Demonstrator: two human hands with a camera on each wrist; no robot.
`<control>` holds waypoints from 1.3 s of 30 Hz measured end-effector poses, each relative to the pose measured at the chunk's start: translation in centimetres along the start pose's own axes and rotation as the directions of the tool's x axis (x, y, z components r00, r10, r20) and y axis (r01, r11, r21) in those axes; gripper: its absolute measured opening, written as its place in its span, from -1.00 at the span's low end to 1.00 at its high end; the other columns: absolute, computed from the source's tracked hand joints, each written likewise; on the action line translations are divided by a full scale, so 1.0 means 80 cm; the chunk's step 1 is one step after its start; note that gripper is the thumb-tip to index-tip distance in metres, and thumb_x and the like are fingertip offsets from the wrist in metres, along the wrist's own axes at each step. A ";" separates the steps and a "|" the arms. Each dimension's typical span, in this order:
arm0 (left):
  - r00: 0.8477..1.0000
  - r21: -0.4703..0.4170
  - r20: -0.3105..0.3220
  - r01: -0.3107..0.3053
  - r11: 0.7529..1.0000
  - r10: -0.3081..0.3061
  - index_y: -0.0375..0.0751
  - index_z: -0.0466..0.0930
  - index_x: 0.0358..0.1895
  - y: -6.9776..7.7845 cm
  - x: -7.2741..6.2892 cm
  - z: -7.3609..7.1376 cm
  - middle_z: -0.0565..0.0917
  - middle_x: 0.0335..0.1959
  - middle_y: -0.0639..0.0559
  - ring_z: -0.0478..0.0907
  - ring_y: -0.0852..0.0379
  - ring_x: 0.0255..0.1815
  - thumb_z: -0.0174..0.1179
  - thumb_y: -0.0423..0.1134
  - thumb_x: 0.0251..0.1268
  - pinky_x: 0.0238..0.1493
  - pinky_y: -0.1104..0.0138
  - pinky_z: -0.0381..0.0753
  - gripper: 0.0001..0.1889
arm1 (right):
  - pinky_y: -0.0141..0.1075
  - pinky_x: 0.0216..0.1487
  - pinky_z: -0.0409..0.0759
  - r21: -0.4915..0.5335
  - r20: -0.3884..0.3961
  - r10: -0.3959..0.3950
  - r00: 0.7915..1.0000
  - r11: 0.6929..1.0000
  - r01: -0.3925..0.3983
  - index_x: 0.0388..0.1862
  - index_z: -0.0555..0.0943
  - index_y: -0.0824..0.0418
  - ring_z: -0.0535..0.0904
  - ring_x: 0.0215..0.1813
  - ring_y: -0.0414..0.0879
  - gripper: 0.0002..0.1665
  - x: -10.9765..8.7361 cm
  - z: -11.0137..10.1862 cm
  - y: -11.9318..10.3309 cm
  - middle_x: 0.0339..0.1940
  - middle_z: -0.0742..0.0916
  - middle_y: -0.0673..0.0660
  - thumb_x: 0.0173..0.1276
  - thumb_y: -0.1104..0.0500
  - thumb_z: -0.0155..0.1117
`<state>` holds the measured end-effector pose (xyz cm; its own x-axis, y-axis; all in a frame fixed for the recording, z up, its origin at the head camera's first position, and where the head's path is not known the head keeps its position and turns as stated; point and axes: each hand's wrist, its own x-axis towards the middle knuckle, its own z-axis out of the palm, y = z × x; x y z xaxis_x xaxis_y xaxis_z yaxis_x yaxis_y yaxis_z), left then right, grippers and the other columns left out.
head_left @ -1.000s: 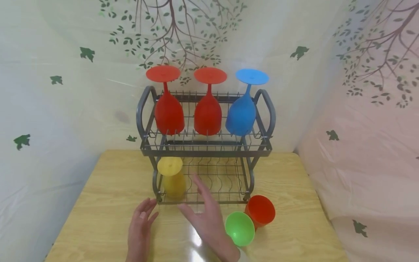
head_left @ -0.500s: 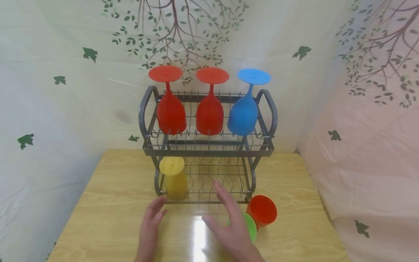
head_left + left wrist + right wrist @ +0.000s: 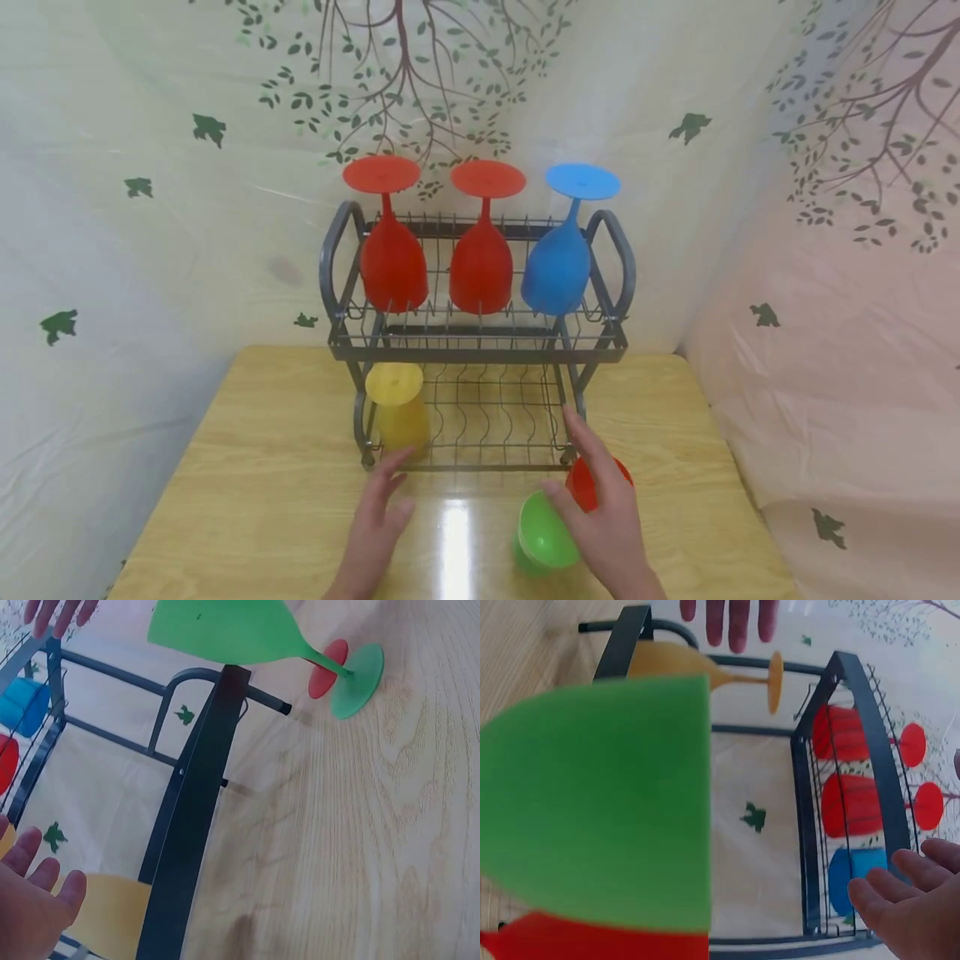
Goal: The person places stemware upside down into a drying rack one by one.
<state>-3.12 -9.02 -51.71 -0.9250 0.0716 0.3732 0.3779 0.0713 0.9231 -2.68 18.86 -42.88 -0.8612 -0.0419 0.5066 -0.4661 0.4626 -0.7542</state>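
My right hand [image 3: 611,525], fingers spread, hovers at the right side of an upright green plastic wine glass [image 3: 546,533] and overlaps a red wine glass [image 3: 581,483] behind it. In the right wrist view the green wine glass [image 3: 600,802] looms large, with my right hand [image 3: 922,900] at the lower right. In the left wrist view the green glass's foot [image 3: 358,681] stands on the wood. My left hand [image 3: 375,525] is held in the air by the rack's front left corner, near an upside-down yellow wine glass [image 3: 403,421]. Neither hand holds anything.
A dark two-tier dish rack [image 3: 480,355] stands at the back of the wooden table [image 3: 247,467]. Its upper tier bears two upside-down red wine glasses [image 3: 393,267] and a blue one [image 3: 557,271]. A leaf-printed cloth [image 3: 187,250] hangs behind.
My right hand has moved right, from in front of the rack to beside the green wine glass. My left hand has shifted right as well. The glasses stay where they were.
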 end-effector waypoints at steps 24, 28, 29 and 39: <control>0.924 0.388 0.373 -0.235 0.891 0.081 -0.08 0.30 0.54 0.033 0.019 0.074 0.28 0.58 0.09 0.23 -0.10 0.57 0.37 0.02 0.21 0.39 -0.26 0.39 -0.18 | -0.69 0.30 0.20 -0.189 -0.058 0.249 0.967 0.948 -0.256 0.59 0.38 -0.15 0.47 0.43 0.16 -0.12 -0.019 -0.064 0.053 0.52 0.52 -0.07 0.35 0.25 0.46; 0.877 0.456 0.471 -0.332 0.826 0.093 -0.08 0.29 0.54 0.038 0.026 0.093 0.25 0.59 0.06 0.20 -0.09 0.58 0.37 0.23 0.18 0.42 -0.20 0.39 -0.10 | -0.44 0.38 0.35 -0.186 -0.055 0.273 0.961 0.942 -0.278 0.59 0.38 -0.15 0.47 0.43 0.22 -0.14 -0.020 -0.065 0.059 0.52 0.51 -0.04 0.37 0.22 0.46; 0.865 0.475 0.494 -0.354 0.806 0.089 -0.08 0.29 0.54 0.039 0.028 0.098 0.25 0.59 0.06 0.20 -0.09 0.58 0.37 0.28 0.17 0.42 -0.19 0.39 -0.07 | -0.30 0.41 0.40 -0.184 -0.054 0.277 0.959 0.941 -0.282 0.59 0.37 -0.14 0.47 0.43 0.24 -0.14 -0.021 -0.065 0.061 0.53 0.51 -0.03 0.38 0.21 0.45; 0.738 0.572 0.668 -0.424 0.702 -0.098 0.11 0.12 0.65 0.048 0.039 0.130 0.06 0.69 0.11 -0.03 -0.10 0.68 0.04 0.62 0.20 0.54 -0.22 0.18 0.04 | -0.59 0.36 0.28 -0.197 -0.066 0.228 0.971 0.951 -0.237 0.58 0.39 -0.08 0.47 0.43 0.18 -0.17 -0.020 -0.070 0.075 0.52 0.52 -0.03 0.38 0.25 0.43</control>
<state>-4.14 1.86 -47.97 -0.6935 0.7100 0.1225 0.6802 0.5892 0.4361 -2.95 26.69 -45.88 -0.9296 0.1229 0.3475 -0.1997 0.6244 -0.7551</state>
